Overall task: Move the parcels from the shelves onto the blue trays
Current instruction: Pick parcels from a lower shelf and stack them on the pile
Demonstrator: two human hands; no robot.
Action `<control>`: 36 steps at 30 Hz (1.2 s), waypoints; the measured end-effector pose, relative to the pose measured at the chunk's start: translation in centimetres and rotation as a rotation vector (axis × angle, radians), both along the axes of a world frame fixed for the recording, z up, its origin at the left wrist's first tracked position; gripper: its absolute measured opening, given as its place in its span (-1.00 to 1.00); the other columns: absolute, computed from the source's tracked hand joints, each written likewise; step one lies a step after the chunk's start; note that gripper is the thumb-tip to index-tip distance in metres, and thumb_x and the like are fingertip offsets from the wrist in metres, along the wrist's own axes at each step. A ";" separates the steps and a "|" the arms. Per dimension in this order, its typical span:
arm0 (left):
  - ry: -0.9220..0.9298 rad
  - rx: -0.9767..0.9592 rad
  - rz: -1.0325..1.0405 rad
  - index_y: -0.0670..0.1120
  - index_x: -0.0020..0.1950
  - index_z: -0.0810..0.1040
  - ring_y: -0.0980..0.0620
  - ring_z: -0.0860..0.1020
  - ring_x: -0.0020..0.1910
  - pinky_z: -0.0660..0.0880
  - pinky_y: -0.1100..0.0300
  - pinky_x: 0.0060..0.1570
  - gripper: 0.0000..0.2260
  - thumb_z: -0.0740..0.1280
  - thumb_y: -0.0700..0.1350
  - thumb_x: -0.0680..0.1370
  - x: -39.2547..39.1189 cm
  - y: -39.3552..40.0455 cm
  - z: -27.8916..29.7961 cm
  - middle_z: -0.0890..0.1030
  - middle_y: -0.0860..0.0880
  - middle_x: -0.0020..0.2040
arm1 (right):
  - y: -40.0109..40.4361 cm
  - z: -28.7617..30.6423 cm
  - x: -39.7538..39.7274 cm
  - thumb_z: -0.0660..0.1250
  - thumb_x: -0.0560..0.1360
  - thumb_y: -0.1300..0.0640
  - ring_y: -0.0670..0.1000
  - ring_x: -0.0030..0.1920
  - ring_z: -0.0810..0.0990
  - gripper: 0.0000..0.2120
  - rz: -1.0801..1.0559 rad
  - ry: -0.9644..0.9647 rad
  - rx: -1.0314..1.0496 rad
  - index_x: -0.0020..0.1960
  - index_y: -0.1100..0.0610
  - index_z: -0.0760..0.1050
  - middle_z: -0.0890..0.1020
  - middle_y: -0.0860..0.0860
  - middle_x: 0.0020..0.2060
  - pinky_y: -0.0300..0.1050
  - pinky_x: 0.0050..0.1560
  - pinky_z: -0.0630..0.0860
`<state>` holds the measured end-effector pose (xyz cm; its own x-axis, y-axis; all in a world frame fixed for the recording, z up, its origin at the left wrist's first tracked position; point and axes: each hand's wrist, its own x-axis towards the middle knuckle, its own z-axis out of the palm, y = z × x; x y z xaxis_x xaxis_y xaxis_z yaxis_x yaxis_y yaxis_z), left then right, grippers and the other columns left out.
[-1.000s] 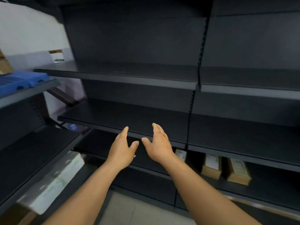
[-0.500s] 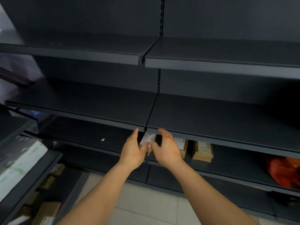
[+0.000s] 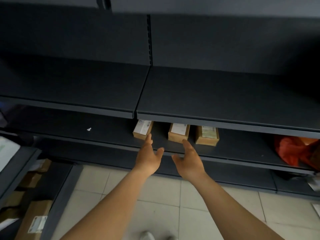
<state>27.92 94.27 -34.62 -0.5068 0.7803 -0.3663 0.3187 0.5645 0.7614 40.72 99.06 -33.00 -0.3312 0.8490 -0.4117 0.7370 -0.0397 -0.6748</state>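
Note:
Three small brown cardboard parcels with white labels stand in a row on a low dark shelf (image 3: 110,135): a left parcel (image 3: 142,129), a middle parcel (image 3: 178,133) and a right parcel (image 3: 207,135). My left hand (image 3: 149,157) is open, its fingertips just below the left parcel. My right hand (image 3: 189,161) is open too, fingers reaching up to the front of the middle parcel. Neither hand holds anything. No blue tray is in view.
A red-orange plastic bag (image 3: 297,151) lies on the same shelf at the right. The dark shelf above (image 3: 216,96) overhangs the parcels. A side rack at the left holds cardboard boxes (image 3: 34,220). A white scrap (image 3: 89,129) lies on the shelf. Tiled floor below.
The view has swung right and downward, bringing the low shelf and its three parcels into full sight. Both hands have dropped from the upper shelf edge and spread apart toward the parcels.

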 end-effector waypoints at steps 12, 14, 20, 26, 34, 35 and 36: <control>0.049 0.036 0.016 -0.02 0.54 0.03 -0.03 0.28 0.46 0.31 0.13 0.32 -0.39 0.27 -0.06 0.58 -5.3 2.6 -9.2 0.25 -0.05 0.51 | 2.1 -9.2 -5.6 0.25 0.52 -0.01 0.02 0.10 0.49 -0.33 0.027 0.008 -0.076 0.53 -0.03 0.00 0.37 0.06 0.42 0.03 0.16 0.49; 0.041 0.050 0.015 -0.03 0.54 0.05 -0.03 0.27 0.46 0.29 0.20 0.28 -0.39 0.28 -0.08 0.57 -6.0 3.0 -10.8 0.25 -0.05 0.51 | 2.4 -10.7 -6.6 0.25 0.54 0.01 0.05 0.35 0.40 -0.33 0.047 -0.002 -0.071 0.54 0.00 0.00 0.23 0.00 0.49 0.03 0.32 0.41; 0.106 0.047 0.072 -0.05 0.55 0.07 -0.07 0.26 0.46 0.28 0.12 0.36 -0.27 0.39 -0.02 0.49 -9.8 5.7 -17.4 0.23 -0.09 0.51 | 5.0 -16.5 -10.5 0.19 0.58 0.06 0.02 0.51 0.12 -0.38 0.148 0.004 -0.018 0.55 0.02 -0.02 0.11 -0.04 0.53 -0.07 0.47 0.17; 0.200 0.063 0.120 -0.08 0.54 0.09 -0.09 0.27 0.46 0.34 0.04 0.37 -0.25 0.41 0.02 0.46 -12.9 8.2 -22.3 0.22 -0.10 0.50 | 8.0 -21.4 -13.7 0.16 0.59 0.02 0.05 0.53 0.08 -0.37 0.197 -0.006 0.001 0.55 0.07 -0.06 0.09 0.02 0.54 -0.04 0.49 0.11; 0.143 0.078 0.213 -0.08 0.56 0.00 -0.12 0.30 0.42 0.37 0.08 0.28 -0.34 0.28 -0.06 0.56 -16.0 11.3 -25.3 0.21 -0.12 0.49 | 11.6 -25.2 -17.4 0.07 0.62 0.01 0.13 0.45 0.27 -0.42 0.195 -0.017 -0.047 0.55 0.06 -0.08 0.14 0.06 0.53 -0.02 0.39 0.27; 0.145 0.087 0.225 -0.10 0.56 -0.01 -0.12 0.30 0.43 0.35 0.10 0.29 -0.35 0.27 -0.07 0.57 -16.4 11.7 -25.4 0.19 -0.12 0.49 | 11.9 -25.3 -17.9 0.05 0.62 0.02 0.11 0.47 0.23 -0.44 0.198 -0.004 -0.061 0.55 0.07 -0.07 0.14 0.05 0.53 -0.06 0.38 0.24; 0.140 0.094 0.238 -0.12 0.55 0.00 -0.12 0.30 0.43 0.34 0.11 0.30 -0.36 0.26 -0.08 0.57 -16.7 12.0 -25.4 0.19 -0.13 0.49 | 12.1 -25.5 -18.4 0.04 0.62 0.03 0.11 0.45 0.26 -0.46 0.197 0.009 -0.077 0.55 0.06 -0.04 0.19 0.06 0.51 -0.08 0.35 0.28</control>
<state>11.20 106.25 -59.99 -0.7203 0.6605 -0.2121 0.2912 0.5653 0.7718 22.31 111.18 -58.52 -0.4916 0.7334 -0.4695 0.7295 0.0523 -0.6820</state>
